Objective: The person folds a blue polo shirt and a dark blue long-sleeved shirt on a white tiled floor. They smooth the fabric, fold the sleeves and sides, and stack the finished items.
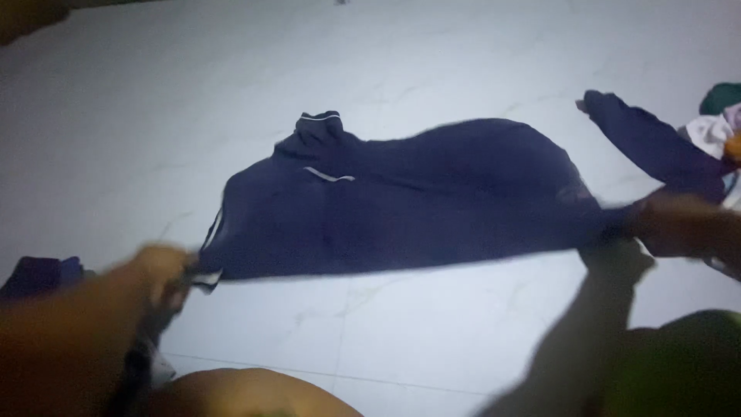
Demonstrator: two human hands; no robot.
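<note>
A dark navy garment [401, 201] with thin white trim lies spread over a white marble floor [370, 69]. Its near edge is lifted off the floor and stretched between my two hands. My left hand [158, 274], blurred by motion, grips the left corner by the white-trimmed hem. My right hand [679, 224] pinches the right end of the same edge. One sleeve [648, 139] trails out to the upper right, and the collar [320, 123] points away from me.
A pile of mixed clothes [722, 127], white, purple and green, sits at the right edge. A dark bundle of cloth [38, 274] lies at the left. My knees fill the bottom of the view.
</note>
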